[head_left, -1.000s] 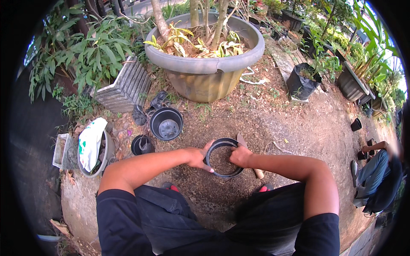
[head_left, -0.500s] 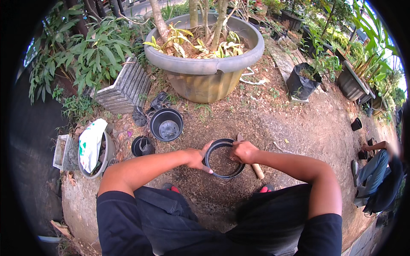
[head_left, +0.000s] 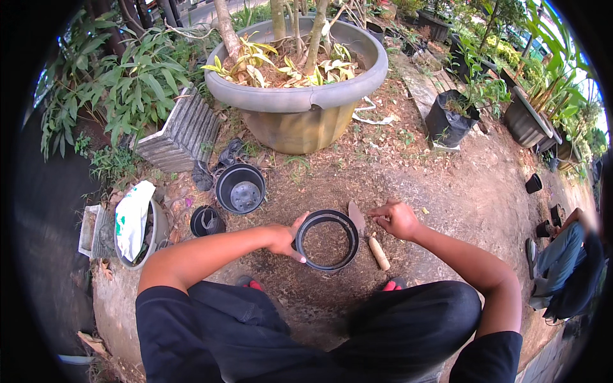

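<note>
A round black pot (head_left: 350, 244) with soil inside rests on the dirt between my feet. My left hand (head_left: 285, 240) is closed on its left rim. My right hand (head_left: 393, 217), fingers apart and partly bent, holds nothing, just right of and above a trowel. The trowel's blade (head_left: 355, 216) lies beside the pot, its pale wooden handle (head_left: 378, 254) toward me. Whether my fingertips touch the blade I cannot tell.
Empty black pots (head_left: 223, 188) (head_left: 200, 223), a large planter (head_left: 295, 94), a grooved concrete planter (head_left: 175, 137), a white sack (head_left: 132, 217) on a pot, and a bagged plant (head_left: 447, 121) surround me. A crouching co-worker (head_left: 568, 262) is at the right.
My right hand has left the pot's inside and moved up and right beside the trowel. The pot has shifted slightly left with my left hand. The view has shifted slightly.
</note>
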A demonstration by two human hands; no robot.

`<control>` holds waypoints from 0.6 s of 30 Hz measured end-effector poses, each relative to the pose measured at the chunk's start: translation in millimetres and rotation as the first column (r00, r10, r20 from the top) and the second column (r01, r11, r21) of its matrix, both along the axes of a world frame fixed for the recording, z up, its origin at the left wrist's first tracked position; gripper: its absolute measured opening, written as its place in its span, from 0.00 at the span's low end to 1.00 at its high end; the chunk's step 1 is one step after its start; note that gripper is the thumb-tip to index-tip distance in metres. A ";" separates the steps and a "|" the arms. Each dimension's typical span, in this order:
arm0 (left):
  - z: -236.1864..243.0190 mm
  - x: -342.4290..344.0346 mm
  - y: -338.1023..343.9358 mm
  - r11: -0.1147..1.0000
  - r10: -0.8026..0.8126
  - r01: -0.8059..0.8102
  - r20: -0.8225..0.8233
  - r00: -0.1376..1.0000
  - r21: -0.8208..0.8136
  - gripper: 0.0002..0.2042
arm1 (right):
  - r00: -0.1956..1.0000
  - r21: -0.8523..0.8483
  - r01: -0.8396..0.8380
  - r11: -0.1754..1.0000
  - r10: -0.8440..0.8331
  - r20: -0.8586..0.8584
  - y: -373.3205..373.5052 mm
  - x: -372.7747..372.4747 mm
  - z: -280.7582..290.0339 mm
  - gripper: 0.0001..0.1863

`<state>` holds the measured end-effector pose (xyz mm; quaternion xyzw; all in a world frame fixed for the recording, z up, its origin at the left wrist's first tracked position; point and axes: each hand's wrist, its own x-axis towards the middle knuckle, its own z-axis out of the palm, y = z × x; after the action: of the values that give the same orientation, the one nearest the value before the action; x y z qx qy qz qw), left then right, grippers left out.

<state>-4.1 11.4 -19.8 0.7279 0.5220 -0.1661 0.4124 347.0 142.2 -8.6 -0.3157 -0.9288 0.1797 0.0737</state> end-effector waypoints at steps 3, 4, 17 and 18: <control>-6.7 4.2 6.0 0.997 -0.073 0.075 -0.101 0.992 0.012 0.72 | 0.995 -0.063 0.076 0.995 -0.073 0.062 -17.7 15.3 -36.7 0.26; 1.0 10.7 8.8 0.997 -0.079 0.080 -0.140 0.987 0.000 0.73 | 0.988 -0.076 0.142 0.987 -0.136 0.076 -26.0 21.0 -54.3 0.28; 4.6 18.5 18.5 0.987 -0.162 0.156 -0.209 0.965 -0.044 0.74 | 0.856 -0.429 0.485 0.762 -0.313 0.412 -33.7 32.4 -143.3 0.35; 5.9 19.2 17.9 0.986 -0.166 0.158 -0.215 0.963 -0.054 0.74 | 0.866 -0.318 0.480 0.817 -0.384 0.320 -36.9 29.9 -142.5 0.36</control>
<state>15.1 29.3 -13.9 0.7378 0.5000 -0.2876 0.3508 376.9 105.3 -151.1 -0.5472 -0.7795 0.2981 -0.0642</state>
